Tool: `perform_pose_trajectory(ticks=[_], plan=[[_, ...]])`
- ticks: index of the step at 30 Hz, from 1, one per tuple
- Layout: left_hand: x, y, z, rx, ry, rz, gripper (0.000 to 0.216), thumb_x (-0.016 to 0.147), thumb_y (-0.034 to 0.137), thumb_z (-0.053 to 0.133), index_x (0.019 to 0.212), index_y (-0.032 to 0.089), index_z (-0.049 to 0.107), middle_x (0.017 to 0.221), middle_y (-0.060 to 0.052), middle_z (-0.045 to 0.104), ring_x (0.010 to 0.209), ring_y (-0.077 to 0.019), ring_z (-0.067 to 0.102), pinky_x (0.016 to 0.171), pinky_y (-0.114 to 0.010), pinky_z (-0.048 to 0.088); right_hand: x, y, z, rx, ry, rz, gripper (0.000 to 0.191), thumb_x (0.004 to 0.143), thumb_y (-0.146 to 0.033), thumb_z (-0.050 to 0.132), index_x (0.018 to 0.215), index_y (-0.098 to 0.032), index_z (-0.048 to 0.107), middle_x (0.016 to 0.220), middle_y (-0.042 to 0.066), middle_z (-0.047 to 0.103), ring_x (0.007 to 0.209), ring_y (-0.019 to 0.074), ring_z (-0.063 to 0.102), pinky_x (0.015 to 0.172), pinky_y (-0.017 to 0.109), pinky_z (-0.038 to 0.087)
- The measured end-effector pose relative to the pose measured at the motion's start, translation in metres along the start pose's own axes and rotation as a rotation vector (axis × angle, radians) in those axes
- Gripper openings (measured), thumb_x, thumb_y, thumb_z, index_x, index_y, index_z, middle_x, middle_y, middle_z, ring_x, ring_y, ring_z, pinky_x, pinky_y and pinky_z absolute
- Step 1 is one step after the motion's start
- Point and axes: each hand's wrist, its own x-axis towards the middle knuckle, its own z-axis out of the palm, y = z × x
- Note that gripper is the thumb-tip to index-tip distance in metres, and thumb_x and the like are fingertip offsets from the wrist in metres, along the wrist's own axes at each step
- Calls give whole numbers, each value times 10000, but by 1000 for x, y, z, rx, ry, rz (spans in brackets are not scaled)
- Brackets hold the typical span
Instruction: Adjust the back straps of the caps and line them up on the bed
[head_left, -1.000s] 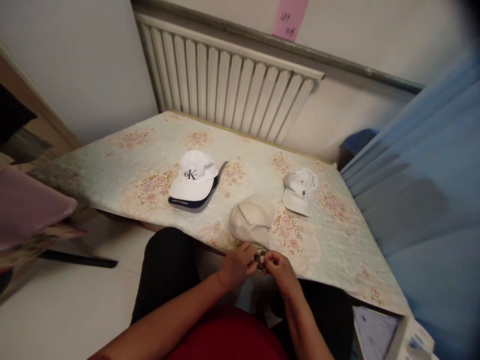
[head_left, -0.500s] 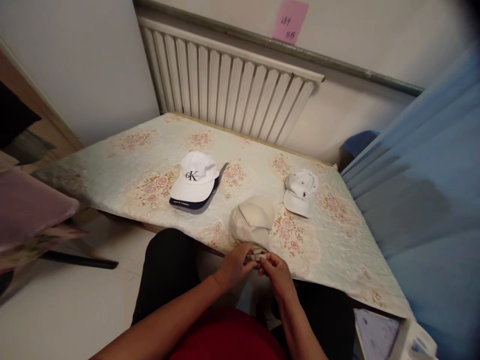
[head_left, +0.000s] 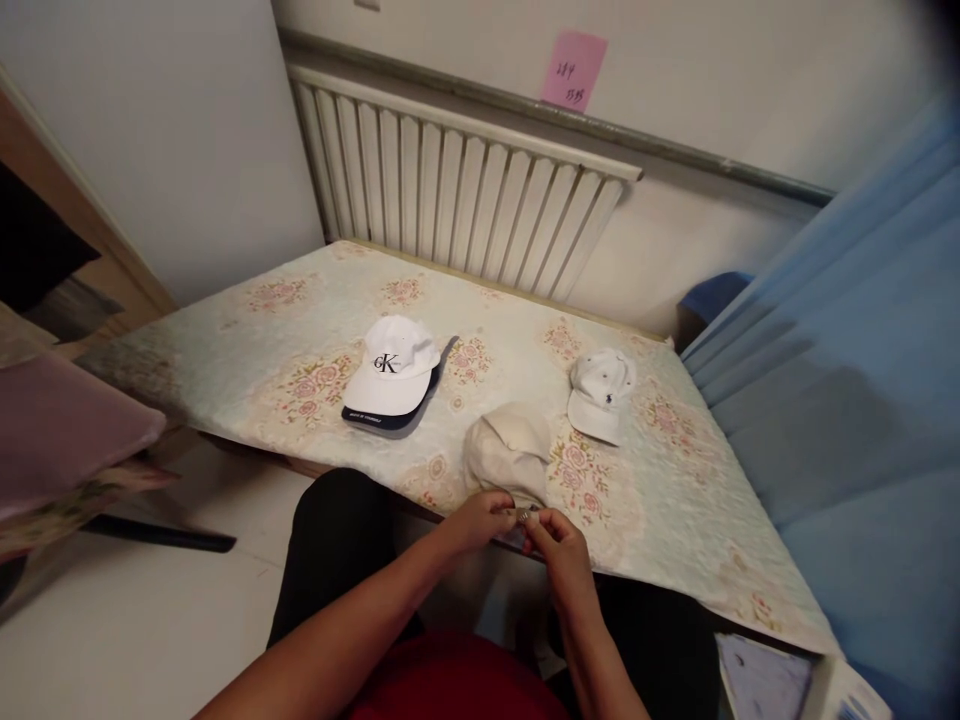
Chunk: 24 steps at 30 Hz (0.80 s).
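Observation:
A beige cap [head_left: 508, 452] lies near the front edge of the bed or table, its back strap toward me. My left hand [head_left: 482, 518] pinches the strap from the left side. From the right, my right hand [head_left: 562, 550] grips the strap end beside a small metal buckle [head_left: 523, 515]. The fingers of both hands almost meet there and partly cover the strap. Further left, a white cap with large dark letters [head_left: 391, 370] sits on a dark navy cap [head_left: 375, 420]. At right rests a white cap with a small dark logo [head_left: 602, 390].
A floral cover [head_left: 255, 350] spreads over the surface under the caps. Behind it stands a white radiator [head_left: 450, 190] below a pipe and a pink note [head_left: 574, 72]. A blue curtain [head_left: 840, 350] hangs at right. A pink-covered piece [head_left: 75, 420] juts in at left.
The view has tilted slightly, so the scene sits a little lower in the picture. Both hands stay at the strap of the beige cap, with the fingers shifted slightly around the buckle.

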Motion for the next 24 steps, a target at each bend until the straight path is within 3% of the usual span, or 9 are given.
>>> perform_pose_trajectory(ticks=[5,11,17,24], plan=[[-5,12,4,-315,-50,41,126,648,202,607,743,146,545,666,32,509,599,-86,443,592,-229,314,-7,-5,3,-56,50,-66,200,714,-388,639,637,-207,597,508,-44,534,548,153,479,576,266,353],[-3,17,12,-478,114,-33,236,671,333,644,721,154,498,653,23,505,587,-99,499,604,-246,361,-11,-5,10,-62,29,-95,227,772,-421,571,696,-213,623,550,-26,548,598,175,501,621,285,378],[4,21,19,-441,263,-97,202,650,258,593,627,179,409,578,57,454,568,-100,499,606,-252,383,-12,-9,10,-70,56,-126,228,786,-416,551,687,-216,600,578,-23,551,602,173,503,618,282,376],[6,17,17,-330,321,-52,155,668,242,545,617,183,412,550,63,443,537,-85,449,558,-228,336,-10,-6,7,-47,129,-121,203,787,-391,542,685,-222,591,596,-21,565,625,181,515,628,279,381]])
